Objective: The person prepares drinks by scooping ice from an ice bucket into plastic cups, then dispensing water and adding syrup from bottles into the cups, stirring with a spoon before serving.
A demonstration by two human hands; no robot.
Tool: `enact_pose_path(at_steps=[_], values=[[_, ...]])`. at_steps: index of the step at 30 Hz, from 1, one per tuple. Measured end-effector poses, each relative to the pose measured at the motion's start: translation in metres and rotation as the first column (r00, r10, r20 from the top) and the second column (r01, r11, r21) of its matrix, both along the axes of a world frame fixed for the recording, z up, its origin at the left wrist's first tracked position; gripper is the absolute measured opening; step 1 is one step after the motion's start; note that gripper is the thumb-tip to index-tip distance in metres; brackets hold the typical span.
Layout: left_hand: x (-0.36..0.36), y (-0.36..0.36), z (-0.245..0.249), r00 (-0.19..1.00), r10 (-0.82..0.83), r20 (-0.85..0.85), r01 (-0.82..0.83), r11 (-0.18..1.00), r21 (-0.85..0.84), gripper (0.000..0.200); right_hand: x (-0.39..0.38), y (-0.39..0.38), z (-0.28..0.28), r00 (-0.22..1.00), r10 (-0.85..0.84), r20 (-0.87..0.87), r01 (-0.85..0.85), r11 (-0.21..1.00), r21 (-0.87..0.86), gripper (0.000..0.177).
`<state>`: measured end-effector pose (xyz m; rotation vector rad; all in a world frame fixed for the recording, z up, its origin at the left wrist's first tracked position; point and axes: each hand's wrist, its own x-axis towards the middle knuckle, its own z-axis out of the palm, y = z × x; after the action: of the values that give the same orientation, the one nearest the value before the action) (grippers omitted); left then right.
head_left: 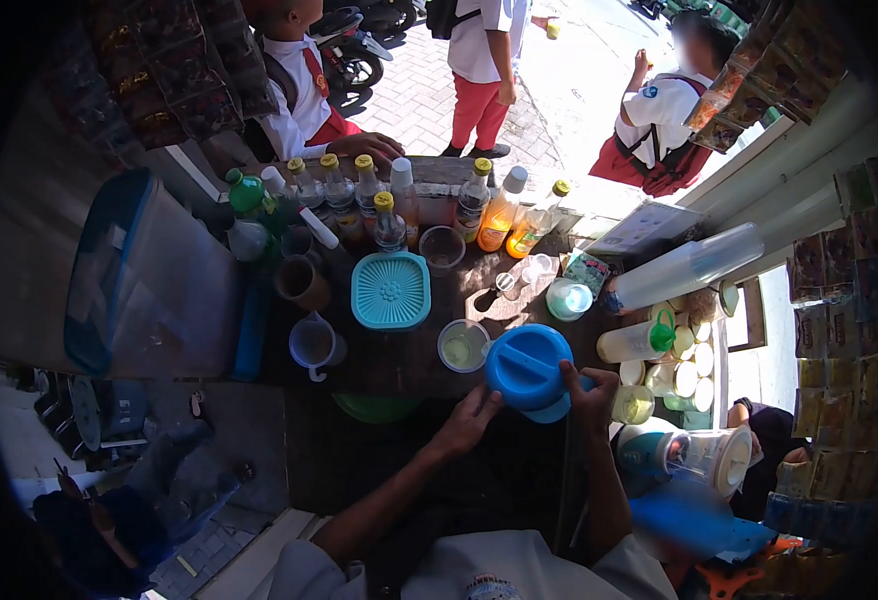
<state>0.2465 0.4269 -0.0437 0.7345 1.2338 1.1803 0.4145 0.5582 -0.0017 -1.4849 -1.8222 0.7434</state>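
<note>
- Left hand (469, 418): reaches in from the lower left, its fingers curled against the lower-left side of the blue jug (529, 366).
- Right hand (589, 392): wraps the jug's right side, with the thumb up at the lid rim. Both hands are closed on the jug, one at each flank.
- Blue jug: sits between the two hands at the near edge of the counter (399, 360), a little right of the person's midline. Its round lid faces the camera, so the long axis runs roughly away from the viewer. Whether it stands upright or tilted cannot be told.
- Clear plastic cup (462, 345): holds pale yellow liquid and stands just beside the jug on its left, nearer the left hand than the right.
- Teal square lid (390, 290): lies farther back on the counter, beyond the cup.
- Syrup bottles (389, 222): a row, mostly yellow-capped, along the far edge.
- Blender (701, 456): low at the right, near the right forearm.
- Sleeve of stacked cups (684, 268): lies on its side at the right.
- People in white-and-red uniforms (304, 95): stand beyond the counter.
</note>
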Motion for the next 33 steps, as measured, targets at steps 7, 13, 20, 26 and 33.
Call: enact_pose_path(at_steps=[7, 13, 20, 26, 33], values=[[-0.001, -0.006, -0.026, 0.997, -0.045, 0.056, 0.049, 0.997, -0.059, 0.055, -0.009, -0.015, 0.013, 0.985, 0.097, 0.139, -0.105, 0.993, 0.053, 0.057], [-0.005, -0.012, -0.022, 0.997, -0.074, 0.012, 0.075, 0.994, -0.084, 0.055, -0.020, -0.015, 0.037, 0.927, 0.183, 0.327, -0.170, 0.983, -0.067, 0.058], [-0.009, -0.012, -0.010, 0.996, -0.085, 0.016, 0.086, 0.993, -0.078, 0.055, -0.029, -0.018, 0.062, 0.907, 0.227, 0.355, -0.186, 0.972, -0.146, 0.058], [-0.012, -0.012, -0.007, 0.995, -0.096, 0.026, 0.098, 0.993, -0.060, 0.056, -0.033, -0.018, 0.075, 0.889, 0.211, 0.407, -0.148, 0.972, -0.182, 0.059], [-0.016, -0.011, 0.001, 0.994, -0.110, -0.027, 0.108, 0.992, -0.060, 0.056, -0.032, -0.021, 0.072, 0.903, 0.191, 0.384, -0.158, 0.980, -0.117, 0.057]])
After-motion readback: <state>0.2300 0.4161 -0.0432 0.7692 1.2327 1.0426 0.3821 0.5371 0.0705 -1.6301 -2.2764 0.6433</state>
